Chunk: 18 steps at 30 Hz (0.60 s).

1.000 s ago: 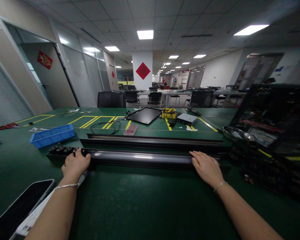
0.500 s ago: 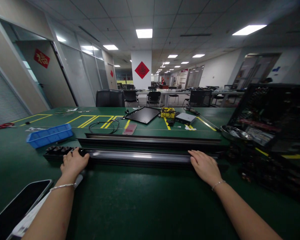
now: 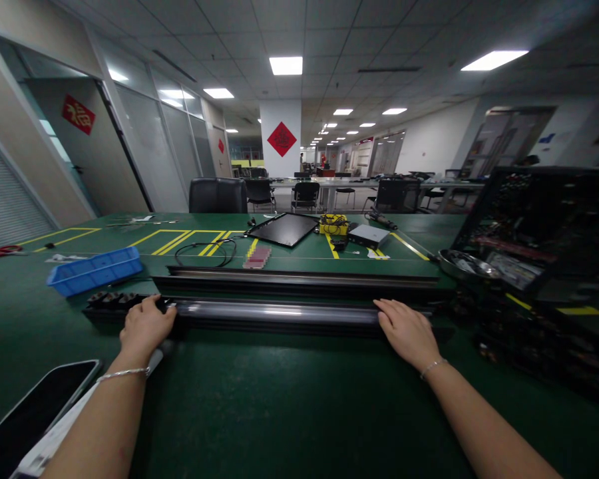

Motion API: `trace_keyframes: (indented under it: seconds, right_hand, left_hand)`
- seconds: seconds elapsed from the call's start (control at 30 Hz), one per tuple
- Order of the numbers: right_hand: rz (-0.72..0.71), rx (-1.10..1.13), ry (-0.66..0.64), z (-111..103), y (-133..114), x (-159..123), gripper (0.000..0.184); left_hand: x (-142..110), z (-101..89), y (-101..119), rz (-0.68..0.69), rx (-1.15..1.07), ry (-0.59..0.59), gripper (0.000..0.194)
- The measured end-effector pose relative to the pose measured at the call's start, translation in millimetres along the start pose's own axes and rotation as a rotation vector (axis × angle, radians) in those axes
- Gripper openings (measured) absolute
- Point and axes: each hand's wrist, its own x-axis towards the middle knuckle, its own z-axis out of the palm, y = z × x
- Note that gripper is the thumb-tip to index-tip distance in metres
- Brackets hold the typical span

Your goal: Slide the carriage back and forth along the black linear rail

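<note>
A long dark glossy bar (image 3: 279, 314) lies across the green table (image 3: 279, 406) in front of me. My left hand (image 3: 144, 324) is curled over its left end, fingers closed on it. My right hand (image 3: 406, 330) rests on its right end with the fingers laid over the top. A second long dark rail (image 3: 299, 281) lies parallel just behind it. A row of small black parts (image 3: 110, 301) sits at the bar's left end.
A blue tray (image 3: 96, 269) sits at the left, a phone (image 3: 30, 416) at the near left corner. A black cable loop (image 3: 204, 251), a flat black panel (image 3: 285, 229), a yellow item (image 3: 334, 225) and a grey box (image 3: 368, 235) lie farther back. A metal bowl (image 3: 466, 265) and a dark open chassis (image 3: 544, 233) stand at the right.
Both hands stay on the bar's ends. The view has drifted slightly, shifting everything a little left and up.
</note>
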Motion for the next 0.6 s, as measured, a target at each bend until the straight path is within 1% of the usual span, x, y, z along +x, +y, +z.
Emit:
trace_keyframes:
  seconds: [0.07,0.17,0.23,0.33,0.43,0.6]
  right_hand:
    - [0.002,-0.001,0.001,0,0,0,0.047]
    - [0.001,-0.005,0.005,1,0,0,0.046]
    - [0.002,-0.006,0.01,2,0,0,0.045]
    - [0.005,-0.005,0.007,2,1,0,0.045]
    - [-0.002,0.0,0.0,2,1,0,0.045]
    - [0.008,0.003,-0.013,1,1,0,0.046]
  left_hand:
    - [2,3.7,-2,0.027,0.006,0.003,0.068]
    - [7,11.9,-5,0.068,0.05,0.072,0.062]
    - [10,16.3,-5,0.057,0.115,0.106,0.058]
    - [13,18.2,-5,0.03,0.16,0.09,0.059]
    - [14,16.1,-5,0.014,0.165,0.066,0.059]
    - [12,11.6,-3,0.018,0.159,0.057,0.06]
